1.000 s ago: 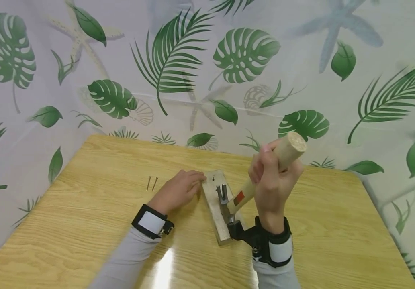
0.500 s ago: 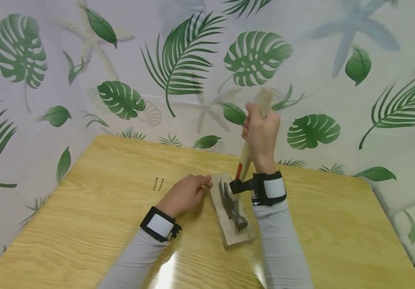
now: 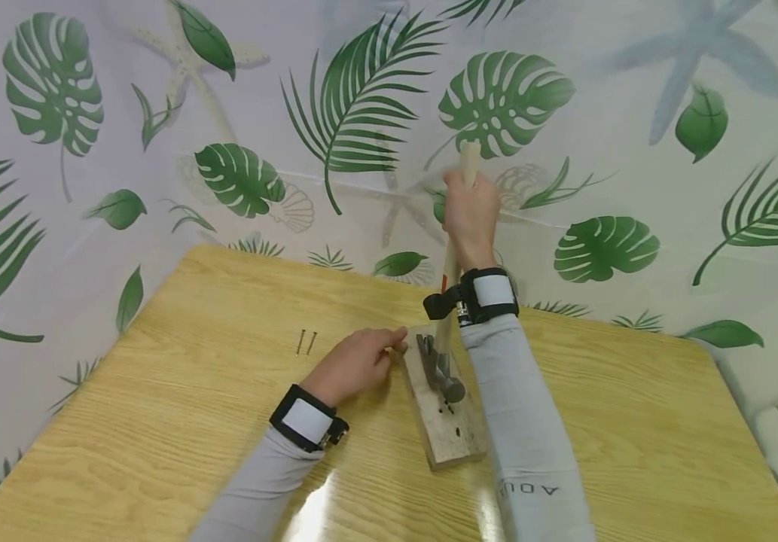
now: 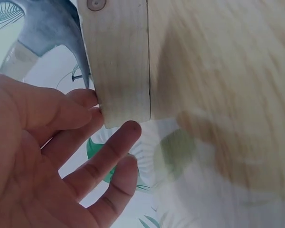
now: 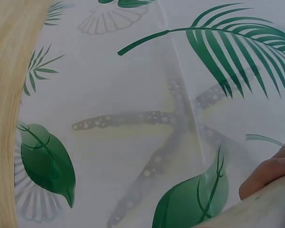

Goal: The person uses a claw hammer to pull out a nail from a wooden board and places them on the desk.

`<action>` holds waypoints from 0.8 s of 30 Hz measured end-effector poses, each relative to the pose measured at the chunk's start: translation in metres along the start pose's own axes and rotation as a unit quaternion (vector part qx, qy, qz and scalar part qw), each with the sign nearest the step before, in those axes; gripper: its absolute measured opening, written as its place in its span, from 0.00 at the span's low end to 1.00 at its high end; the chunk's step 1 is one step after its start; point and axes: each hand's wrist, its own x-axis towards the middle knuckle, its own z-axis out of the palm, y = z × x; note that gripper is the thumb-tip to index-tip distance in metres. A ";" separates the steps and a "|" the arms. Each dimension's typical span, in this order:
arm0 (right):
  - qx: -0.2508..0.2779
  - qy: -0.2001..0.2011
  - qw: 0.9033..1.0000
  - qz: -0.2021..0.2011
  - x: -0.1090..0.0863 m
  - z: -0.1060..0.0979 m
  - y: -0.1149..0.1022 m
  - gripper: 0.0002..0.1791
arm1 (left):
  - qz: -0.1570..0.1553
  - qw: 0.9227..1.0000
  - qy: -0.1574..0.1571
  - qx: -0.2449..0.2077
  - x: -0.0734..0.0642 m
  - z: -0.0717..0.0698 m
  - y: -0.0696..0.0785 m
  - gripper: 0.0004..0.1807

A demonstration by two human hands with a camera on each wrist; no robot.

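A wooden block (image 3: 453,444) lies on the table, with several small dark marks on its top. My right hand (image 3: 473,214) grips the wooden handle of a claw hammer (image 3: 444,376), handle steeply upright. The hammer's head sits low over the block, claw toward the far end. In the left wrist view a nail (image 4: 77,76) juts out beside the hammer's claw. My left hand (image 3: 355,361) rests its extended fingertips against the block's far left corner. Only part of the right hand (image 5: 270,171) and the handle (image 5: 261,204) show in the right wrist view.
Two loose nails (image 3: 306,343) lie on the wood-grain table (image 3: 226,421), left of my left hand. Behind the table hangs a leaf-patterned sheet (image 3: 375,150). Each wrist wears a black strap with a small camera.
My right hand has swung up and away, bringing the hammer's handle toward upright; the hammer's head has turned on the block and shifted toward its far end. The left hand stays at the corner.
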 end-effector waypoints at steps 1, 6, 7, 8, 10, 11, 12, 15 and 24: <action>-0.009 0.000 1.000 -0.003 0.002 0.002 0.000 0.19 | 0.001 1.000 0.000 0.000 0.000 0.000 0.000 0.20; -0.038 -0.003 0.999 -0.015 0.005 0.010 -0.002 0.19 | 0.003 1.000 -0.003 0.001 -0.001 -0.002 0.003 0.20; -0.038 -0.003 0.999 -0.016 0.005 0.011 -0.003 0.19 | 0.003 1.000 -0.004 0.001 -0.001 -0.002 0.003 0.20; -0.039 -0.002 0.999 -0.020 0.004 0.012 -0.004 0.18 | 0.004 1.000 -0.002 0.001 -0.001 -0.002 0.003 0.20; -0.038 0.001 0.999 -0.027 0.002 0.013 -0.007 0.18 | 0.002 1.000 -0.001 0.000 -0.001 -0.003 0.003 0.19; -0.038 0.002 0.999 -0.031 0.001 0.013 -0.009 0.18 | 0.000 1.000 -0.001 -0.001 -0.001 -0.003 0.004 0.19; -0.037 0.004 0.999 -0.037 -0.001 0.013 -0.011 0.18 | -0.001 1.000 -0.001 -0.001 -0.001 -0.003 0.004 0.19; -0.042 0.007 0.997 -0.060 -0.008 0.012 -0.015 0.19 | -0.006 1.000 -0.001 -0.003 0.000 -0.003 0.005 0.19; 0.014 0.047 0.988 -0.144 -0.053 -0.006 -0.028 0.18 | -0.018 1.000 0.008 0.005 -0.001 0.000 0.003 0.17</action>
